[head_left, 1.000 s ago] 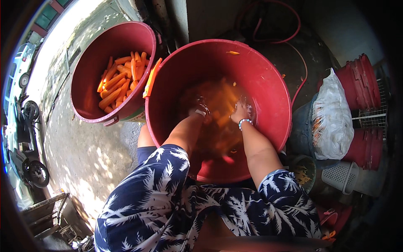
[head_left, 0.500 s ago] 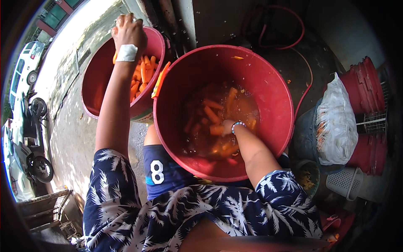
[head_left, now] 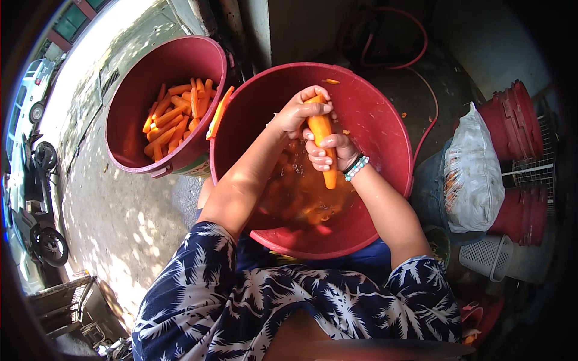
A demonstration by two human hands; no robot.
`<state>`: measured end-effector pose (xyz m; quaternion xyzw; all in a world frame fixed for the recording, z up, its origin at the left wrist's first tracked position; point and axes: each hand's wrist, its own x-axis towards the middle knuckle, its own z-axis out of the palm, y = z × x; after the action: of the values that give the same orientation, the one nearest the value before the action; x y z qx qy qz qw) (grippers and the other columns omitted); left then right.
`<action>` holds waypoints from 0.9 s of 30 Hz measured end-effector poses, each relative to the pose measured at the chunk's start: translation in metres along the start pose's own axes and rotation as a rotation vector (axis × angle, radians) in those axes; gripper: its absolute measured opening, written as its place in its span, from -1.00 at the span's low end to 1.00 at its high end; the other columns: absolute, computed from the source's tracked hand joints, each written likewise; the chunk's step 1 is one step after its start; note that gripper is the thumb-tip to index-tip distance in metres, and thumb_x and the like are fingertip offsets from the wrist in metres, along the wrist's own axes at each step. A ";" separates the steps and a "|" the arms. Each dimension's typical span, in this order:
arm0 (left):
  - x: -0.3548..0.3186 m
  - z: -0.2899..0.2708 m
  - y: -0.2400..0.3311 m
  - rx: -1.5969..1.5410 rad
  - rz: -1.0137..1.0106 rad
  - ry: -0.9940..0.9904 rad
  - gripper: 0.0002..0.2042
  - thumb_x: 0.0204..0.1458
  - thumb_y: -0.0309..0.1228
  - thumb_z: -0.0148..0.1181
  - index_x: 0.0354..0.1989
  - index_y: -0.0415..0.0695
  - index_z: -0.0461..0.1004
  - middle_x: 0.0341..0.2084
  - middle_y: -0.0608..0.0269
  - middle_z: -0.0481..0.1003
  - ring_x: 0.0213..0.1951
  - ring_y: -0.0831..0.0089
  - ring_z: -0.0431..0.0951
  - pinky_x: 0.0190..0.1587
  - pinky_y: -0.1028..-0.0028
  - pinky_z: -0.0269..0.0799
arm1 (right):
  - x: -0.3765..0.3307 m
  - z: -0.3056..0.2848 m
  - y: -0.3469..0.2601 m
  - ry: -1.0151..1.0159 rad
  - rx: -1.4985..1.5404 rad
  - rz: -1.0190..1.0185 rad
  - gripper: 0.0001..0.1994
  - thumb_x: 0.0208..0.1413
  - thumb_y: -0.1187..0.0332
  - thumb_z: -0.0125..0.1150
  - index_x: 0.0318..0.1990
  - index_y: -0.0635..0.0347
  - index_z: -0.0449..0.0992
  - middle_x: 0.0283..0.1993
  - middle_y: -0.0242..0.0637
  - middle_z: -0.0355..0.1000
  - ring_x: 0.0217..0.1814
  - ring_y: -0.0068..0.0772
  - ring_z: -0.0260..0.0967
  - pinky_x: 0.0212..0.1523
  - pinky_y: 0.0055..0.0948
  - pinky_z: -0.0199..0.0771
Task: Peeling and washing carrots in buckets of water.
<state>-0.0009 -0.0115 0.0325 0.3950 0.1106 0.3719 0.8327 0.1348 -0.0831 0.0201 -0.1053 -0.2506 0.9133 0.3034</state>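
Carrot: a long orange carrot (head_left: 323, 144) was held nearly upright over the big red tub (head_left: 391, 126), its lower tip pointing down toward the water.
Left hand: the left hand (head_left: 299, 111) was clenched around the carrot's upper end, fingers wrapped over the top.
Right hand: the right hand (head_left: 330, 150) gripped the carrot's middle just below the left, touching it; a beaded bracelet (head_left: 356, 168) in blue and white circled the wrist.
Big tub: it held cloudy water with more carrots (head_left: 301, 204) lying submerged beneath the hands, and its rim touched the tub beside it.
Second tub: a smaller red tub (head_left: 138, 102), to the person's left, held a heap of washed carrots (head_left: 174, 117) piled against its right wall.
Clothing: the person wore a dark blue shirt (head_left: 253, 307) printed with white palm leaves.
To the right: a white plastic sack (head_left: 472, 174) leaned beside stacked red buckets (head_left: 521, 120), with a white slatted basket (head_left: 487, 259) near them on the ground.
Behind: a red hose (head_left: 415, 42) looped over the dark floor.
Far left: sunlit pavement with parked motorbikes (head_left: 36, 204) at the frame's edge.
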 end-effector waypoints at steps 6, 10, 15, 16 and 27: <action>0.012 -0.032 -0.018 0.261 0.157 0.603 -0.90 -0.08 -0.60 0.08 -0.42 -0.14 0.32 -0.54 0.22 0.43 -0.47 0.39 0.49 -0.38 0.42 0.46 | 0.026 -0.018 -0.006 0.841 -1.178 0.024 -0.71 -0.17 0.46 0.19 -0.28 0.29 0.26 -0.56 -0.23 0.37 -0.61 -0.42 0.38 -0.58 -0.38 0.42; 0.020 -0.053 -0.021 0.551 0.059 0.679 -0.95 -0.06 -0.56 0.09 -0.44 -0.16 0.36 -0.54 0.21 0.44 -0.47 0.41 0.49 -0.39 0.43 0.46 | 0.031 -0.032 0.023 1.142 -2.002 -0.320 -0.64 -0.21 0.45 0.23 -0.26 0.30 0.20 -0.53 -0.17 0.36 -0.66 -0.40 0.37 -0.61 -0.37 0.42; 0.013 -0.034 0.005 -0.013 0.187 0.084 -0.87 0.00 -0.37 0.07 -0.45 -0.17 0.35 -0.47 0.18 0.37 -0.35 0.37 0.43 -0.25 0.36 0.41 | 0.004 0.004 -0.007 0.232 -0.098 0.002 -0.73 -0.07 0.44 0.21 -0.23 0.19 0.25 -0.61 -0.45 0.19 -0.73 -0.64 0.15 -0.67 -0.64 0.20; 0.014 -0.024 0.005 -0.014 0.185 0.081 -0.87 0.00 -0.37 0.07 -0.45 -0.17 0.35 -0.47 0.18 0.37 -0.35 0.37 0.43 -0.25 0.36 0.41 | 0.003 0.005 -0.007 0.125 -0.040 -0.020 -0.70 -0.09 0.43 0.23 -0.22 0.19 0.26 -0.61 -0.46 0.18 -0.73 -0.65 0.15 -0.67 -0.65 0.18; 0.019 -0.015 -0.002 0.713 0.336 0.631 -0.93 -0.07 -0.50 0.17 -0.48 -0.20 0.40 -0.60 0.30 0.45 -0.51 0.56 0.47 -0.41 0.58 0.39 | 0.036 -0.033 0.018 1.111 -1.752 -0.510 -0.72 -0.21 0.49 0.22 -0.31 0.34 0.29 -0.54 -0.05 0.40 -0.48 -0.03 0.43 -0.44 -0.27 0.41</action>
<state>0.0069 0.0096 0.0232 0.5354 0.4121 0.5411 0.5008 0.1086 -0.0604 -0.0189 -0.6326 -0.6608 0.1481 0.3757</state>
